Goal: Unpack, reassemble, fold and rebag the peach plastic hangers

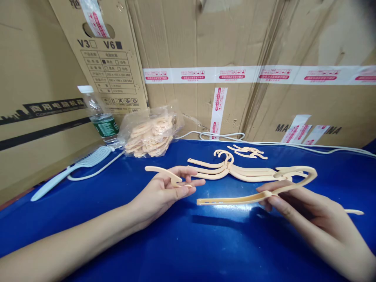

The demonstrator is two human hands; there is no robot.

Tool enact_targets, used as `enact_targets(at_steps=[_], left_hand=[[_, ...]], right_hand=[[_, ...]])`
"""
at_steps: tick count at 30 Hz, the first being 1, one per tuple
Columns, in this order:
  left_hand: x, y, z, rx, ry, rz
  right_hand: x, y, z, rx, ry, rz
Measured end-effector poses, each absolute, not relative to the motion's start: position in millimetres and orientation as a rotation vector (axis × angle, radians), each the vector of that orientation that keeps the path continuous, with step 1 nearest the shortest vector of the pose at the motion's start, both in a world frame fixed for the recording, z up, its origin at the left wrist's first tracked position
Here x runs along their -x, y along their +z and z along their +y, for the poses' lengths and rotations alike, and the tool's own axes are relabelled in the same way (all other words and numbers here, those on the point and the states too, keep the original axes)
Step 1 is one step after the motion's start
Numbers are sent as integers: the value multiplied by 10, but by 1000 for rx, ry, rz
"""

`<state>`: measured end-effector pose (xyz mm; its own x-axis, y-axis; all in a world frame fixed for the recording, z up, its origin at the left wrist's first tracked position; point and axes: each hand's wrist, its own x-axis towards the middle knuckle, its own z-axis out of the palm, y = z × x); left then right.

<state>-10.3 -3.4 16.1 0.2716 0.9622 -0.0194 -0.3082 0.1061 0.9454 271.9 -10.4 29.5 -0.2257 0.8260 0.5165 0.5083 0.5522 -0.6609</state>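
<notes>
My left hand [167, 192] pinches a small curved beige plastic piece [176, 179] with a notch in it. On the other side, my right hand [308, 215] grips a beige plastic hanger [235, 200] at its middle, its hook curving up to the right. One slotted arm of this hanger points left toward my left hand, a little above the table. Behind both hands lie several beige hangers [210, 171] with their hooks together. Past them is a small heap of loose curved beige pieces [249, 151].
A clear bag [149, 133] of beige parts sits at the back left. Beside it stand a water bottle [104, 124] and a pale blue hairbrush [73, 168]. A white cable [288, 145] runs along the back of the blue table [182, 250], against cardboard boxes [182, 35].
</notes>
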Motion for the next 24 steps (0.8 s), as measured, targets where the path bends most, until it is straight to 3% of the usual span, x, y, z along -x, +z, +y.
enact_targets(at_steps=[24], left_hand=[[98,133,-23,-1077,1014,926]], right_hand=[[-2723,289,-88,1009,308,-1910]])
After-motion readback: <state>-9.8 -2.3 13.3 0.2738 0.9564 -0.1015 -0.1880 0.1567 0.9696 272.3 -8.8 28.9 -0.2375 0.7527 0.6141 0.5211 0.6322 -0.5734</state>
